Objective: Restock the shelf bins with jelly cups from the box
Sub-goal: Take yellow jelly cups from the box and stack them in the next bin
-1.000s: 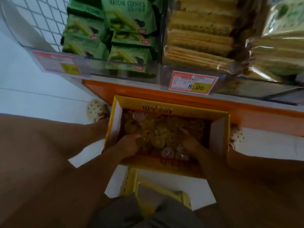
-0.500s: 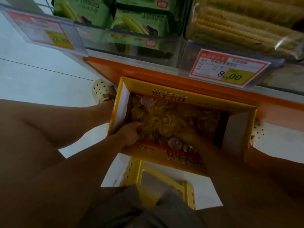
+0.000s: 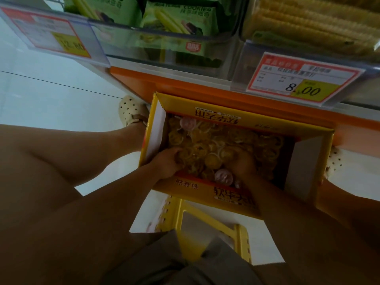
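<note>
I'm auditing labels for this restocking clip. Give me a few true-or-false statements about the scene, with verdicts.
1. The left hand and right hand are both inside the box. True.
2. The cups are mostly pink. False: most are yellow and only a couple are pink.
3. The box sits on the shelf. False: it stands below the shelf, beside the left shoe.
4. The tag on the right reads 8.00. True.
5. The packs on the shelf are green. True.
</note>
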`<state>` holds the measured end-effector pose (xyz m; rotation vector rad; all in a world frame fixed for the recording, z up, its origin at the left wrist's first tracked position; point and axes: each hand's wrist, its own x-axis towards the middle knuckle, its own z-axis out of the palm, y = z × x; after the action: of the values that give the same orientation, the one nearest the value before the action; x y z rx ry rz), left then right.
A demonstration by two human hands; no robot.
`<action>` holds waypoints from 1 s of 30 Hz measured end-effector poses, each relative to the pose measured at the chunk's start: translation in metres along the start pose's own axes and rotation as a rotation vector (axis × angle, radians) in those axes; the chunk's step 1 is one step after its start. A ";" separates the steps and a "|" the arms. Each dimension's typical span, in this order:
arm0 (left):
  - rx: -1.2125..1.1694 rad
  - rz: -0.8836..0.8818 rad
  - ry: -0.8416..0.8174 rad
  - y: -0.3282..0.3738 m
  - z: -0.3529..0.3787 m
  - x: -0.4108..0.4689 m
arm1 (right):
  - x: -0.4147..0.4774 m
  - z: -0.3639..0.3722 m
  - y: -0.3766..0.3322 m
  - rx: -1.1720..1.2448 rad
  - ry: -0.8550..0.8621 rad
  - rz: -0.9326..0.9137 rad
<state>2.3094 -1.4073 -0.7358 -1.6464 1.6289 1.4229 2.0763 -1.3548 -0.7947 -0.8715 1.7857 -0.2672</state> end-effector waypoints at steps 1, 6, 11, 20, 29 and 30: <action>-0.015 0.002 0.005 0.000 0.001 0.005 | 0.000 -0.001 0.002 0.036 0.001 -0.028; -0.015 0.012 0.015 0.008 0.006 0.030 | -0.005 -0.017 -0.001 0.225 -0.005 -0.047; 0.152 0.032 -0.017 0.012 0.020 0.051 | -0.017 -0.030 -0.004 0.388 -0.082 0.081; -0.042 0.020 0.002 0.023 0.017 0.049 | -0.024 -0.033 0.007 0.626 -0.280 0.345; -0.456 0.100 -0.293 0.084 -0.002 0.003 | -0.045 -0.050 -0.027 0.735 -0.569 0.335; -0.458 0.128 -0.334 0.087 -0.003 -0.002 | -0.049 -0.052 -0.030 0.723 -0.573 0.327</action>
<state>2.2321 -1.4290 -0.7026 -1.4327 1.3026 2.1288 2.0503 -1.3544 -0.7215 -0.1054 1.1322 -0.3709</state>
